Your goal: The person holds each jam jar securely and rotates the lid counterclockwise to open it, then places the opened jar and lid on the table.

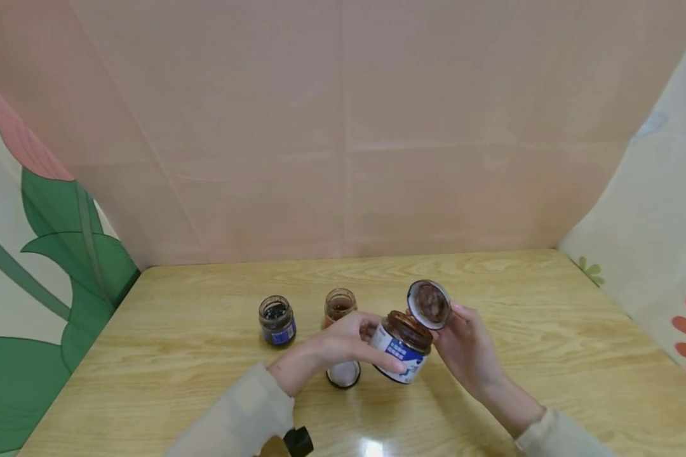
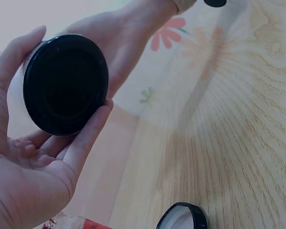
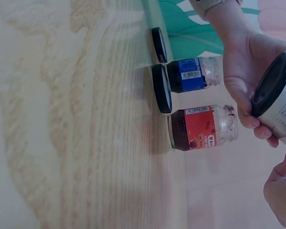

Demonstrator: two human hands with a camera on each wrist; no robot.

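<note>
My left hand (image 1: pixel 343 346) grips a jar (image 1: pixel 400 352) with a white and blue label, tilted above the table, its open mouth toward the right. Dark brown residue coats the neck. From below, in the left wrist view, the jar's round black base (image 2: pixel 66 86) faces the camera. With the fingers of my right hand (image 1: pixel 469 349) I hold a lid (image 1: pixel 430 304) by its edge, close over the jar's mouth. The lid's inner face, smeared brown, points toward the head camera. In the right wrist view the right hand (image 3: pixel 282 191) shows only partly.
On the wooden table (image 1: pixel 194 381) stand an open jar with a blue label (image 1: pixel 277 322) and an open red-labelled jar (image 3: pixel 200 128). A loose lid (image 1: pixel 344 374) lies under my left wrist; another black-rimmed lid (image 3: pixel 158 45) rests beside the blue jar. A pinkish sheet (image 1: pixel 343 158) hangs behind.
</note>
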